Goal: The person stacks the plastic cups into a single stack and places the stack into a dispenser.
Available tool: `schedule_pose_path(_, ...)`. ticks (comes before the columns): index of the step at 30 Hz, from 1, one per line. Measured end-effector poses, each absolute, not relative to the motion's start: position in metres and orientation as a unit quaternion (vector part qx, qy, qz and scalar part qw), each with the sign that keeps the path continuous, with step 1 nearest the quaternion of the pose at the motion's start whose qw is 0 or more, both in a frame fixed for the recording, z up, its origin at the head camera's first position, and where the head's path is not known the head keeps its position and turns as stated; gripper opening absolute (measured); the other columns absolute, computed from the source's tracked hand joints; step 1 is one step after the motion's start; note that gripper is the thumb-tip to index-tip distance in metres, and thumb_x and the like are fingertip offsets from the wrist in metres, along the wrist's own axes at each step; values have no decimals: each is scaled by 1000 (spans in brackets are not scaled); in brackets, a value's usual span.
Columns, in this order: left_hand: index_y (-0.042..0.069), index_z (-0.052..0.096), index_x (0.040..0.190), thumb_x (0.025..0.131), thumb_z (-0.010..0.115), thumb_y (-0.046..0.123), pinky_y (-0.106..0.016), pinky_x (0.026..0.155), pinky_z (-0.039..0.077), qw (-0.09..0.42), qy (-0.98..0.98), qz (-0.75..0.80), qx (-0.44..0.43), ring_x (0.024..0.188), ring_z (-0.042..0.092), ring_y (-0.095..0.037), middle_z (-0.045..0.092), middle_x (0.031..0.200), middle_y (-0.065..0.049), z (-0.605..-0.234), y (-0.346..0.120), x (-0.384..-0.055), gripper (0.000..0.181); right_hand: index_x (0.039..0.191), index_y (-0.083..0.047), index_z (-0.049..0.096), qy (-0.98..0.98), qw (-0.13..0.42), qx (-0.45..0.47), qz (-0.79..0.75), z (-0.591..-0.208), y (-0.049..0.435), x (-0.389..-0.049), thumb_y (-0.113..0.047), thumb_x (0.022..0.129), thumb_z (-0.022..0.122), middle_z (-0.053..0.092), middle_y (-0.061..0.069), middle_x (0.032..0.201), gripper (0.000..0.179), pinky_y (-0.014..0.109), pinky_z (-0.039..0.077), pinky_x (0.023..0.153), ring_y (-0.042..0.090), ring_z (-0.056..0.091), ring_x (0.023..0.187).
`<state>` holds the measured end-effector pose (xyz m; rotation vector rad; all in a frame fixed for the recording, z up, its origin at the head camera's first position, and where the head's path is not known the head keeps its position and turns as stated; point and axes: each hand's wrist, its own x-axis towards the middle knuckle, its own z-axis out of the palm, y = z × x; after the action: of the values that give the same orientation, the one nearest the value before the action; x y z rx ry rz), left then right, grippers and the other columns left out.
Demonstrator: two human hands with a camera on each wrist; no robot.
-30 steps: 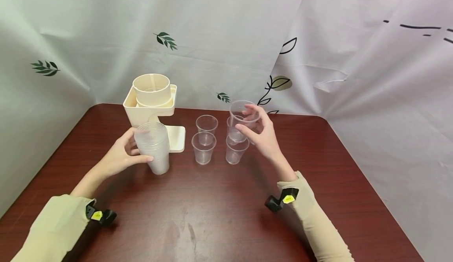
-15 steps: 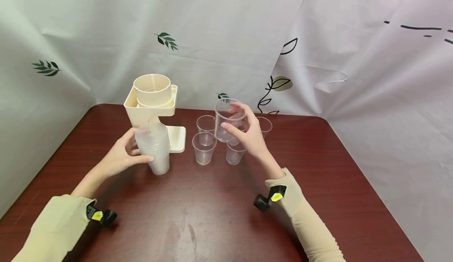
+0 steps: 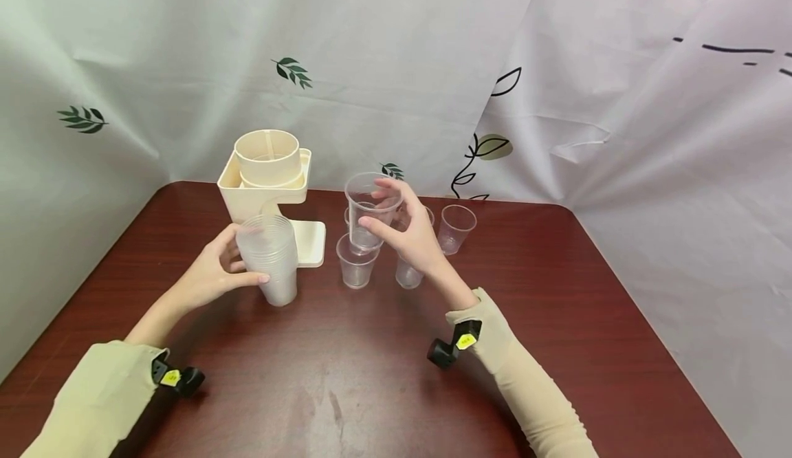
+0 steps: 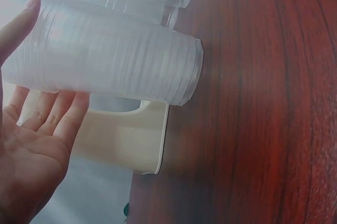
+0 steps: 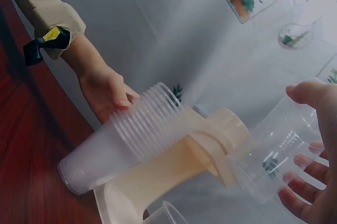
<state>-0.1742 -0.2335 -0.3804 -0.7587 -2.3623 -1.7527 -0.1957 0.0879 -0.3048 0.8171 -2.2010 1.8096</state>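
Gripping stack of nested translucent plastic cups (image 3: 275, 262) in left hand (image 3: 207, 276), between thumb and curled fingers; pinching single clear plastic cup (image 3: 366, 205) between thumb and fingers of right hand (image 3: 413, 236). Working over dark red-brown wood-grain table (image 3: 346, 375) with soft glare and a few smudges on near side. Backed by creased white sheet (image 3: 383, 45) with printed green leaf sprigs and black line drawings. Got the stack just in front of cream plastic stand with round open top (image 3: 266, 197); can't tell if touching table. Got the single cup right of the stack, overlapping upright loose clear cups (image 3: 357, 269) in head view; can't judge gap. Both mouth up, base down, long axes near vertical; stack tilted slightly, base rightward in head view
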Motion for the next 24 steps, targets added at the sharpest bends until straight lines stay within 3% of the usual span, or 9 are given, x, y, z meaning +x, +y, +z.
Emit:
schedule_pose_path(10,11,42,128,72,76,-12,-12,81,53,54,-783,-569,-247,103,57,5,50,121,13,-380,-234,-174,70,134,-10,42,-743,92,277,602,-300,75,-198,-8,82,72,58,10,123,60,28,51,86,19,63,105)
schedule_pose_path(19,11,42,129,72,76,-12,-12,81,53,54,-784,-568,-245,103,58,4,50,121,13,-379,-233,-173,70,133,-4,40,-721,81,290,624,-292,62,-200,-4,82,71,56,15,125,59,34,54,89,26,64,104)
schedule_pose_path(24,12,43,128,72,76,-13,-12,80,53,56,-784,-568,-245,102,58,5,51,121,13,-379,-233,-173,70,134,-6,44,-722,77,290,623,-288,55,-200,-5,83,72,54,14,124,59,33,54,90,20,63,101)
